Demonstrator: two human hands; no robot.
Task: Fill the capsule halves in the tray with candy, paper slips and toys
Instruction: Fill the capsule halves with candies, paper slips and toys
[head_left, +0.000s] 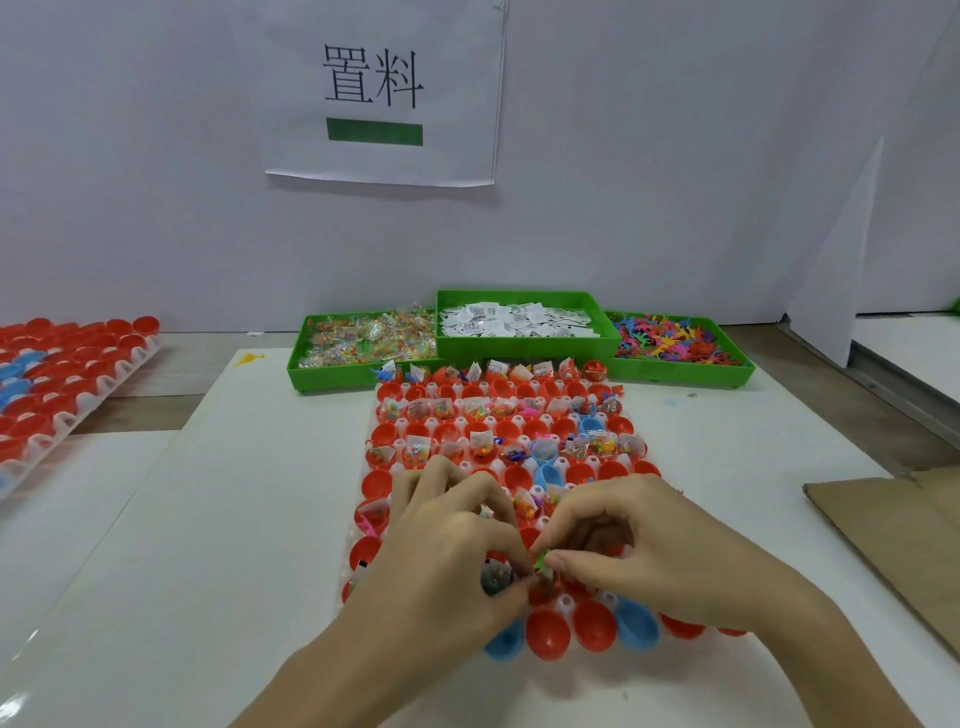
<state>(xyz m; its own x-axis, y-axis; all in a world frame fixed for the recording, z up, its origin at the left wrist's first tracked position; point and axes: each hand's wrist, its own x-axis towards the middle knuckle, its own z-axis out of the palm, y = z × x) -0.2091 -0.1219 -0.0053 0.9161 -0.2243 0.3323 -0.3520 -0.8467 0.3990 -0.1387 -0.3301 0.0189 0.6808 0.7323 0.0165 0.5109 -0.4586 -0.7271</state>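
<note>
A pale wall bears a paper sign above the white table.

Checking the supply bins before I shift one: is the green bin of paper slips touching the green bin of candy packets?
Touching. In the head view the paper slip bin sits raised, its left corner overlapping the candy bin rim with no gap visible.

Single head view, close above the table's near edge, facing forward and down toward the back wall.
</note>
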